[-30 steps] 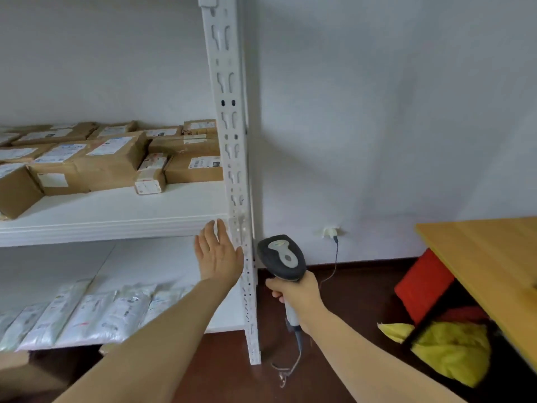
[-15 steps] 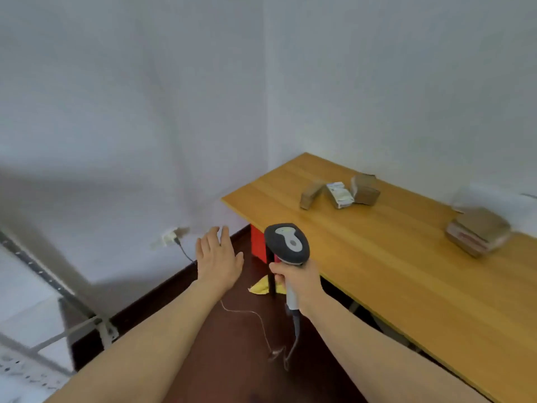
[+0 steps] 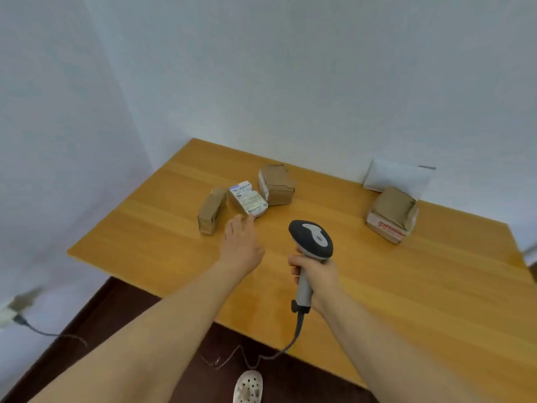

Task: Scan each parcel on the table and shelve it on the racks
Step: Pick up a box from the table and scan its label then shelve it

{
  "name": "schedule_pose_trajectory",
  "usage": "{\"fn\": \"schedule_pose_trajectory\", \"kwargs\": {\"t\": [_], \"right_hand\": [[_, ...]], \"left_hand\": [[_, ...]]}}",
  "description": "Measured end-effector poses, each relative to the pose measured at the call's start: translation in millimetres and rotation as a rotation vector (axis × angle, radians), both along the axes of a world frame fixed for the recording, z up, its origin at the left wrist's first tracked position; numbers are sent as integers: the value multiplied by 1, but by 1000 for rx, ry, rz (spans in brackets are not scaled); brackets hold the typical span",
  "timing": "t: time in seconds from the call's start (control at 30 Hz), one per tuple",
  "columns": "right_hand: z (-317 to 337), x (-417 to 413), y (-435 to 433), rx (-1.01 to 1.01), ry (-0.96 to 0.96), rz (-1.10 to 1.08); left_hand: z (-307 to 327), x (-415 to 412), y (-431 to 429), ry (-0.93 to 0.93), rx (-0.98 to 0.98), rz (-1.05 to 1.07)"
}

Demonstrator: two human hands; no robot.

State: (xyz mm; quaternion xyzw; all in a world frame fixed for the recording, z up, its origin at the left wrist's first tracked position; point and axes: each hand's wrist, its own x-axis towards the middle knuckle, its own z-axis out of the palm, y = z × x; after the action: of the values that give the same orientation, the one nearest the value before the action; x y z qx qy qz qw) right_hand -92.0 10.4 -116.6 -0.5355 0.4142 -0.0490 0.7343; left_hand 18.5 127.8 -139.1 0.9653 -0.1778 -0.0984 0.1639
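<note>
Evidently far from finished, a person reached across a light wooden table [image 3: 377, 301] with the left hand [image 3: 242, 242], fingers straight and together, fingertips at the near corner of a small parcel faced with a white shipping label [image 3: 248, 199]; whether they touched it could not be told. The right hand [image 3: 315, 274] was wrapped round the handle of a grey corded barcode scanner [image 3: 312, 238], its head held above the table and not yet over any label. The labelled parcel sat between a long narrow brown cardboard box [image 3: 211, 212] on its left and a squat brown cardboard carton [image 3: 277, 184] on its right, the three close together toward the table's far left corner. Well apart to the right lay a brown box banded with red-printed tape [image 3: 390, 215], with a white plastic mailer [image 3: 396, 177] propped against the wall just behind it. By that count five parcels awaited scanning and shelving. None was in hand, and the racks were out of view, so how many had already been shelved could not be judged. The labelled parcel looked the next to go.
</note>
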Motion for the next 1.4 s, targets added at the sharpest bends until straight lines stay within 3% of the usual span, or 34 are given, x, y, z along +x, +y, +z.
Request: {"fn": "schedule_pose_trajectory", "kwargs": {"t": [0.17, 0.27, 0.5, 0.77, 0.87, 1.03, 1.13, 1.27, 1.4], "right_hand": [[-9, 56, -40, 60, 56, -117], [-20, 70, -59, 94, 98, -196], [-45, 86, -84, 149, 162, -298], [-60, 75, -99, 180, 166, -294], [-50, 68, -105, 201, 148, -272], [-31, 62, -116, 237, 66, -251], [-19, 60, -116, 274, 30, -253], [-8, 57, -114, 337, -22, -224], [0, 52, -108, 339, -67, -195]], "left_hand": [[-2, 92, -70, 45, -82, -77], [-13, 130, -107, 53, -32, -92], [-42, 184, -169, 192, 67, 88], [-39, 182, -186, 335, -59, 287], [-21, 153, -178, 451, -241, 268], [18, 92, -150, 937, -842, 362], [38, 56, -134, 1162, -1063, 425], [40, 29, -114, 1215, -1220, 476], [42, 13, -96, 1164, -1241, 513]]}}
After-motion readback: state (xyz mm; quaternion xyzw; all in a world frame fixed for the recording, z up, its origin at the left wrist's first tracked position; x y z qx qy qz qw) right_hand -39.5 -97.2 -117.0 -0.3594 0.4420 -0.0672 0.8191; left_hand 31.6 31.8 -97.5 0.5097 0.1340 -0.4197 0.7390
